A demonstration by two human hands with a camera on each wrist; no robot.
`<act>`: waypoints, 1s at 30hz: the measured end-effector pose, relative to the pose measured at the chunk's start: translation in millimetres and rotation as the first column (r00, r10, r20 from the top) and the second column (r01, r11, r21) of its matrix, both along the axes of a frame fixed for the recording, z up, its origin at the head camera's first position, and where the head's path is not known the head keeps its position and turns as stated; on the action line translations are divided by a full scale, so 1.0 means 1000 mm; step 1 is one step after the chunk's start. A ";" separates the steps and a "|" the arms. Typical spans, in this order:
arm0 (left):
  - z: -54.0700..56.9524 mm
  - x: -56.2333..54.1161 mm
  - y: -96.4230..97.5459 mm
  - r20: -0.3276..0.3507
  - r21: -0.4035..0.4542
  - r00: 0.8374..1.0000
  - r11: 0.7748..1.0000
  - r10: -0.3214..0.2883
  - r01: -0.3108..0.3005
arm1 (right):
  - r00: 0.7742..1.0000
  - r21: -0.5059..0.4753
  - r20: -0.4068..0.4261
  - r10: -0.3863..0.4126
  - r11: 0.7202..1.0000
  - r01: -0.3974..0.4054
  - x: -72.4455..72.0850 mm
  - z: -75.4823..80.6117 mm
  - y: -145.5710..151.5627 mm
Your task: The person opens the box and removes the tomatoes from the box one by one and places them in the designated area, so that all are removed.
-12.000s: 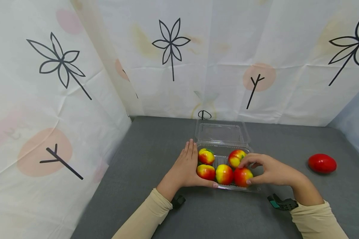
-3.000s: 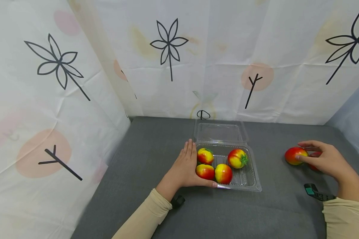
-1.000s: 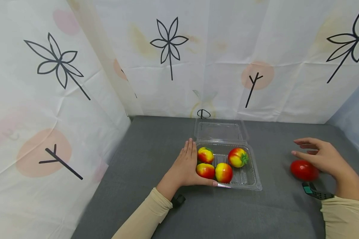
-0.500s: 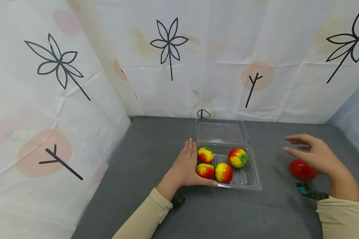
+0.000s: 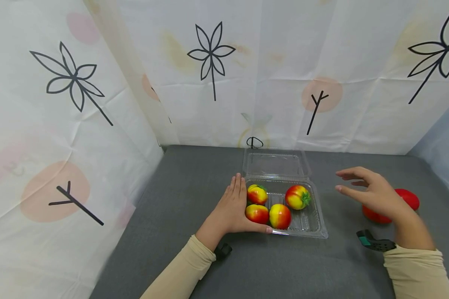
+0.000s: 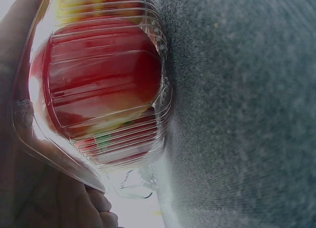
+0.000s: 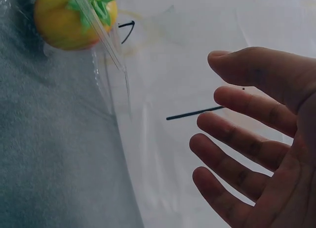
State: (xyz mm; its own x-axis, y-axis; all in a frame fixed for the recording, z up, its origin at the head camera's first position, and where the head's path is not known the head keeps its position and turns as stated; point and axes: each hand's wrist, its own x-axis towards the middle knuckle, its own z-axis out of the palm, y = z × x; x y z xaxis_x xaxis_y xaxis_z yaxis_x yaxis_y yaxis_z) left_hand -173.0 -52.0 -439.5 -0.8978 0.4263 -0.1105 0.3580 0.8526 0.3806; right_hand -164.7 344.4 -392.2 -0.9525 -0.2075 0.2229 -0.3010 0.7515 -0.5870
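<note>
A clear plastic clamshell box (image 5: 318, 226) stands with its lid (image 5: 277, 164) folded back. Several red-and-yellow toy fruits lie inside: one with green leaves (image 5: 297, 197) at the back right, another (image 5: 280, 216) at the front middle, and two along the left side. My left hand (image 5: 230, 209) rests against the box's left wall, fingers straight, thumb along the front rim. My right hand (image 5: 374, 193) hovers between the box and two red fruits, fingers loosely spread around nothing. The farther red fruit (image 5: 408, 198) and the nearer red fruit (image 5: 376, 215) are partly hidden behind that hand and wrist.
A grey cloth-covered table (image 5: 284, 265) carries everything. White patterned fabric (image 5: 262, 74) hangs behind and at the left, close to the table's edges. The box's front right corner holds no fruit.
A fruit from the box's front right corner was carried to the right and let go on the table. My right hand has since moved back leftward. The left hand has stayed still.
</note>
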 end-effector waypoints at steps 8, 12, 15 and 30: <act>-0.001 0.000 0.000 0.006 0.002 1.000 1.000 -0.005 0.005 | 1.000 -0.007 -0.007 0.028 1.000 -0.028 0.001 0.000 -0.016; 0.000 0.000 0.000 0.000 -0.006 1.000 1.000 -0.006 0.006 | 0.998 -0.015 -0.010 0.058 0.998 -0.059 0.001 -0.001 -0.022; 0.001 0.000 0.000 -0.001 -0.006 1.000 1.000 -0.006 0.006 | 0.997 -0.014 -0.013 0.076 0.997 -0.076 0.001 -0.002 -0.027; -0.001 0.000 0.000 0.005 -0.005 1.000 1.000 -0.007 0.007 | 0.989 -0.012 -0.034 0.144 0.989 -0.144 -0.002 -0.009 -0.041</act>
